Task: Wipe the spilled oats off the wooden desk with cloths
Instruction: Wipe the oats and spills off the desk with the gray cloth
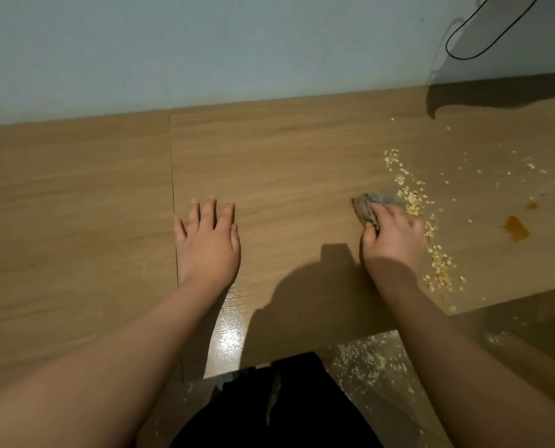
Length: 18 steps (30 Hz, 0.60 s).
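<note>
A line of pale spilled oats (413,202) runs down the right part of the wooden desk (285,156), with loose flakes scattered farther right. My right hand (394,236) grips a small grey cloth (368,205) pressed on the desk, just left of the oat line. Flat on the desk near the middle lies my left hand (209,240), fingers straight and spread, holding nothing.
Orange-brown stains (515,227) mark the desk at the right. More oats (366,360) lie on the floor below the front edge. A black cable (482,30) hangs against the wall at the top right. My dark-clothed lap (279,412) is at the bottom.
</note>
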{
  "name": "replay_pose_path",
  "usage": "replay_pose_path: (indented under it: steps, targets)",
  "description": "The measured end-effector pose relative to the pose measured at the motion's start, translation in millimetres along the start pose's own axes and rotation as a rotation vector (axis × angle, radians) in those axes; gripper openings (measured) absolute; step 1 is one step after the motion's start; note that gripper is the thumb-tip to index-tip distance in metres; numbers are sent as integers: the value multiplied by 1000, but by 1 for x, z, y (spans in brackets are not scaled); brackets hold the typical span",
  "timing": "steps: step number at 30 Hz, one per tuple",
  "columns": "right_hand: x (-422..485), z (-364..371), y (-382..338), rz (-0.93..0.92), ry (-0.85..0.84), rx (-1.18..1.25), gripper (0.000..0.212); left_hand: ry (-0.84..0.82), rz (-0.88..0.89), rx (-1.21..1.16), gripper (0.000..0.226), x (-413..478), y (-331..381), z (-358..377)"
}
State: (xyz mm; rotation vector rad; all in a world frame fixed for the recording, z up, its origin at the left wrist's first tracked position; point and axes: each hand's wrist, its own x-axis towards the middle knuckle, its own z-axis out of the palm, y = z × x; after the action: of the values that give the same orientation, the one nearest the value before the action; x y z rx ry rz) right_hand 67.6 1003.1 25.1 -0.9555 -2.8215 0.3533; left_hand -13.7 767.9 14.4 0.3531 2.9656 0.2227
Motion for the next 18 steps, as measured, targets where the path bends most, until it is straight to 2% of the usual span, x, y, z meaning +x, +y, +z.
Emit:
replay_pose_path:
  steps: [1,4,7,11,15,18]
  targets:
    - [-13,1,-9,-21,-11,24,42,0,10,-6,48,-2,-1,0]
    - [-57,17,-29,-341,65,67,36,12,32,-20,47,-7,-1,0]
    - [-75,21,-24,-532,20,56,38,-75,52,14,52,-15,-4,-2]
    - [-64,17,-11,-548,69,100,35,-215,58,54,60,-30,-2,-5]
    - [-59,14,-1,-515,-5,80,38,-195,-3,46,61,-55,30,3]
    - [-50,0,36,-449,-47,34,38,-167,8,21,60,-72,72,13]
